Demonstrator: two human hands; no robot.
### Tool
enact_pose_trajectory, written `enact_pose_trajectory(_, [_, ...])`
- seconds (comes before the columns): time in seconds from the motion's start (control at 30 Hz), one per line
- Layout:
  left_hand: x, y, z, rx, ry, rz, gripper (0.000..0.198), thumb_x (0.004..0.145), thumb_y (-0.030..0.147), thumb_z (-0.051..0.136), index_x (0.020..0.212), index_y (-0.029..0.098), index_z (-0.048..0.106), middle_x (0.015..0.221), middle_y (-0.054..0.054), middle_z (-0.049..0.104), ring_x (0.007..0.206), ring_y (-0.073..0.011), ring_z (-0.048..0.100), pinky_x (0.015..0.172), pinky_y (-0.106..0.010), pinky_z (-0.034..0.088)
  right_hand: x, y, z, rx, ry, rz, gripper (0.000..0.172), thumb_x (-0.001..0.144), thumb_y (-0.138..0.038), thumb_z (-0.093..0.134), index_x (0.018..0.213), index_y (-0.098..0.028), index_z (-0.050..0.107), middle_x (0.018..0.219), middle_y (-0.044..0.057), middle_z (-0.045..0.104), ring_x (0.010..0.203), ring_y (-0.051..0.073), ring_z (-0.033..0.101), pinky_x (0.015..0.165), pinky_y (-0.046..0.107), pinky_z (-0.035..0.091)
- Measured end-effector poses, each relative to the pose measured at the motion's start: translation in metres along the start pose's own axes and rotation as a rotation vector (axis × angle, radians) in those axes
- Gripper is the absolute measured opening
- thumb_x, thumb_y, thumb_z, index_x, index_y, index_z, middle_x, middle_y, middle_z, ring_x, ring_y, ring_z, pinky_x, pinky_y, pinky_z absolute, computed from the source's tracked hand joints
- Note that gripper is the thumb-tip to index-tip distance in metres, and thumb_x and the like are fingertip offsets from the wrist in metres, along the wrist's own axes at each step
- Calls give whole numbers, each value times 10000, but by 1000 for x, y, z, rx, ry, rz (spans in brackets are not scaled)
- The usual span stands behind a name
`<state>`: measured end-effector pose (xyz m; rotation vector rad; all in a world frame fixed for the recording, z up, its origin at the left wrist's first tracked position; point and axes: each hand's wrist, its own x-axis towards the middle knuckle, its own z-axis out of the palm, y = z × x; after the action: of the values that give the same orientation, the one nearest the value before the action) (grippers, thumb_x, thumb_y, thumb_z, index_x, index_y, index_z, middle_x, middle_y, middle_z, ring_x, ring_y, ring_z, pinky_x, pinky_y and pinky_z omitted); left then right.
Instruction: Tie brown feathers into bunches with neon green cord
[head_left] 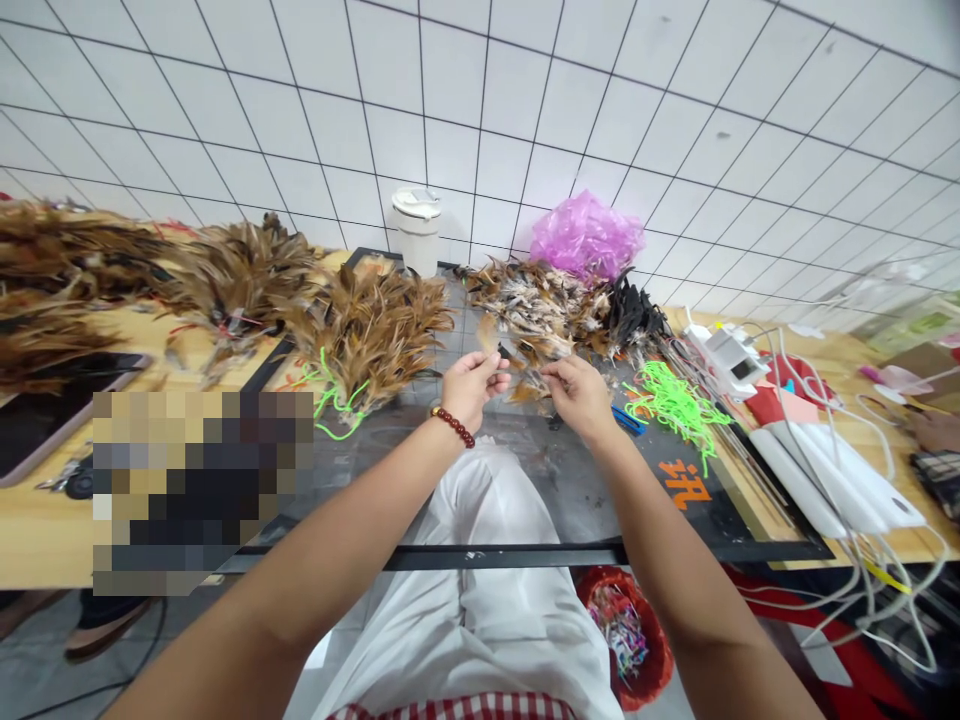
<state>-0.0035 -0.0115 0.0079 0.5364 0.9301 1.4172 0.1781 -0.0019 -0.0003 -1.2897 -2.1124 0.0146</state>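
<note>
My left hand (469,388), with a beaded bracelet at the wrist, pinches a small brown feather (488,332) that stands up from the fingertips. To its right, my right hand (581,395) is closed in a pinch in front of a loose pile of mixed feathers (536,305); what sits between those fingers is too small to make out. A bundle of brown feathers (379,330) lies left of my hands, with green string (337,400) at its base. Right of my right hand are a blue clip-like item (628,420) and a heap of green strings (675,398).
A white lidded cup (418,235) and a pink plastic bag (589,238) stand against the tiled wall. More feather bundles (232,265) and a phone (67,410) lie left. White chargers with cables (832,480) crowd the right. Below is a red bin (664,660).
</note>
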Motion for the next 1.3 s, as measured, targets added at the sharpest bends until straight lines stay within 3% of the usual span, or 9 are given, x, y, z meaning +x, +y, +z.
enact_pose_trajectory(0.17, [3, -4, 0, -9, 38, 40, 268, 627, 229, 781, 749, 129, 565, 628, 37, 589, 473, -46, 540, 462, -166, 429, 6, -5, 13, -128, -22, 109, 244, 883, -299, 484, 941, -199, 699, 899, 71, 662, 844, 197, 591, 750, 293, 419])
enact_pose_trajectory(0.3, [6, -5, -1, -9, 41, 48, 323, 567, 260, 818, 746, 129, 584, 611, 39, 578, 467, -42, 523, 451, -165, 406, 12, -10, 21, -237, -163, 111, 182, 828, -301, 549, 815, -200, 701, 824, 74, 661, 817, 215, 582, 734, 310, 401])
enact_pose_trajectory(0.4, [6, -4, -2, -19, 37, 44, 289, 586, 238, 806, 745, 124, 592, 623, 29, 594, 470, -43, 525, 455, -168, 409, 10, -9, 20, -151, -97, 114, 176, 826, -254, 517, 812, -192, 681, 853, 78, 655, 817, 206, 573, 731, 306, 400])
enact_pose_trajectory(0.53, [3, -1, -1, -21, -7, 18, 224, 636, 205, 774, 755, 109, 610, 645, -1, 625, 485, -48, 534, 473, -173, 424, 6, 0, 18, 287, 63, 305, 159, 798, -316, 544, 762, -187, 628, 724, 27, 616, 655, 154, 537, 643, 277, 412])
enact_pose_trajectory(0.63, [0, -1, -1, -14, -53, -14, 187, 659, 181, 759, 751, 101, 618, 658, -24, 644, 505, -55, 550, 508, -182, 447, 6, 4, 16, 785, 82, 541, 195, 715, -372, 637, 736, -186, 585, 620, -26, 579, 503, 92, 457, 521, 232, 385])
enact_pose_trajectory(0.73, [-1, -2, 0, -1, -115, -50, 145, 682, 156, 739, 751, 86, 634, 685, -49, 658, 537, -64, 576, 554, -196, 475, 8, -2, 13, 1136, 70, 664, 312, 591, -357, 756, 761, -179, 566, 677, -19, 636, 500, 65, 489, 483, 198, 383])
enact_pose_trajectory(0.93, [-2, -6, 1, 75, -178, -71, 91, 690, 135, 719, 733, 74, 667, 672, -47, 649, 538, -64, 567, 538, -194, 456, 9, -23, 6, 1295, 54, 657, 506, 523, -288, 832, 908, -201, 515, 669, -26, 684, 535, 89, 596, 472, 176, 425])
enact_pose_trajectory(1.17, [-5, -10, 0, 199, -243, -17, 210, 597, 228, 791, 725, 85, 705, 620, -41, 649, 539, -75, 547, 546, -210, 447, 8, -34, 10, 1256, 84, 614, 486, 553, -274, 814, 889, -208, 469, 589, -63, 657, 502, 90, 602, 434, 159, 393])
enact_pose_trajectory(1.3, [-3, -10, -1, 208, -248, -2, 212, 594, 268, 792, 654, 98, 682, 565, -22, 617, 516, -70, 527, 520, -199, 414, 7, -36, 12, 1161, 14, 554, 468, 570, -291, 806, 877, -215, 461, 564, -65, 644, 493, 105, 600, 419, 171, 368])
